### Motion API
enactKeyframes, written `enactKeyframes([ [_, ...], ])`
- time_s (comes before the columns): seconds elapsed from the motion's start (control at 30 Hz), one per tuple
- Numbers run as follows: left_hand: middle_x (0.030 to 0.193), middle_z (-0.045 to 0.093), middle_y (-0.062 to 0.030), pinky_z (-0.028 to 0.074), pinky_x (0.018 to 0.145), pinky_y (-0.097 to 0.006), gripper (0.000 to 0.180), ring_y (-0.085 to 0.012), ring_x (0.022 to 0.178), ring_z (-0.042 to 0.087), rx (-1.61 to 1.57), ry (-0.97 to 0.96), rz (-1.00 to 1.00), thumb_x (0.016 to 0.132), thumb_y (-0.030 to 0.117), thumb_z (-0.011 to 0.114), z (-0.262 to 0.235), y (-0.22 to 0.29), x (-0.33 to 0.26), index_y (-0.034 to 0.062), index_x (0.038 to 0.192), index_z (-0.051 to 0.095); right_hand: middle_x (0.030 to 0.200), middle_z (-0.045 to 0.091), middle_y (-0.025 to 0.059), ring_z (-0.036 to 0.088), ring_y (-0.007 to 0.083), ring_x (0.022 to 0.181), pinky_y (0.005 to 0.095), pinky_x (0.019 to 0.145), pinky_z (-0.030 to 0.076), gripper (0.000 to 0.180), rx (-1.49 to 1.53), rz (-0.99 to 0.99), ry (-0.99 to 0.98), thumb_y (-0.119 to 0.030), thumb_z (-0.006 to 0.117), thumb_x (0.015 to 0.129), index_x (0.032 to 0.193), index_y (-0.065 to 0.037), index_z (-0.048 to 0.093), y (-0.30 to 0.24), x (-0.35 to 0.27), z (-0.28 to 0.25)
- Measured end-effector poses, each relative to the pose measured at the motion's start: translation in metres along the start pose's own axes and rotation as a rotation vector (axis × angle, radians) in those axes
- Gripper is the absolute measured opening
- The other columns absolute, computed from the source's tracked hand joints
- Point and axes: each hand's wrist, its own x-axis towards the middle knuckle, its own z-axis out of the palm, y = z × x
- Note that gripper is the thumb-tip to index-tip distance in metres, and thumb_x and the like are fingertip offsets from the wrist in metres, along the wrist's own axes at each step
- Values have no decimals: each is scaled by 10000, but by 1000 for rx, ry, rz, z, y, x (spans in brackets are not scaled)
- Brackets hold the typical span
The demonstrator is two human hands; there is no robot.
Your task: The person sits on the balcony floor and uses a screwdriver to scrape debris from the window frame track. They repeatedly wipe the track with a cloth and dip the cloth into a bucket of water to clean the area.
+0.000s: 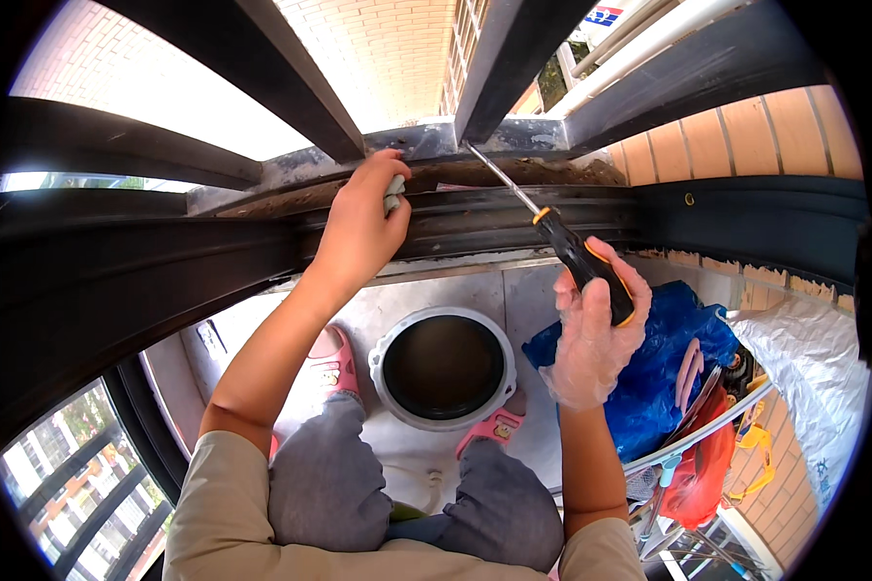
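Observation:
My left hand (360, 225) rests on the dark window track (475, 218) and pinches a small grey-green piece (394, 194) between fingers and thumb. My right hand (591, 334), in a thin clear glove, grips a screwdriver (581, 259) by its black and orange handle. The metal shaft points up and left, its tip at the foot of a dark upright bar (509, 58). The dirty channel behind the track (543, 174) holds brown grime.
A white bucket (443, 368) with dark contents stands on the pale floor between my pink slippers (331, 360). A blue plastic bag (669, 358), a red bag and a wire rack (707, 436) crowd the right. A brick wall (746, 136) lies right.

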Motion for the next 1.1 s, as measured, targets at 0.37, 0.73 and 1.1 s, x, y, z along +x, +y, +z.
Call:
enactKeyframes([
  [0.37,1188,602,-102,474,595,-229,227,-103,693,598,-178,86,-97,862,-10,503,-10,27,-4,40,1075,563,1190,539,148,567,202,957,281,807,501,427,19,148,136,-244,678,860,1180,-63,460,-47,-46,-56],
  [0.73,1082,586,-175,492,840,-415,360,-314,971,615,-14,-773,95,813,-15,502,122,-44,-210,49,1163,557,1170,544,170,588,236,970,282,745,546,386,-53,179,278,-180,682,823,1120,-42,476,-117,-175,-130],
  [1.1,965,641,-248,499,808,-460,479,-402,949,622,240,-805,-1,715,184,682,139,-75,-211,50,1141,510,1127,499,172,611,256,878,331,724,520,349,-840,316,402,150,539,704,954,-59,413,-179,-359,-241],
])
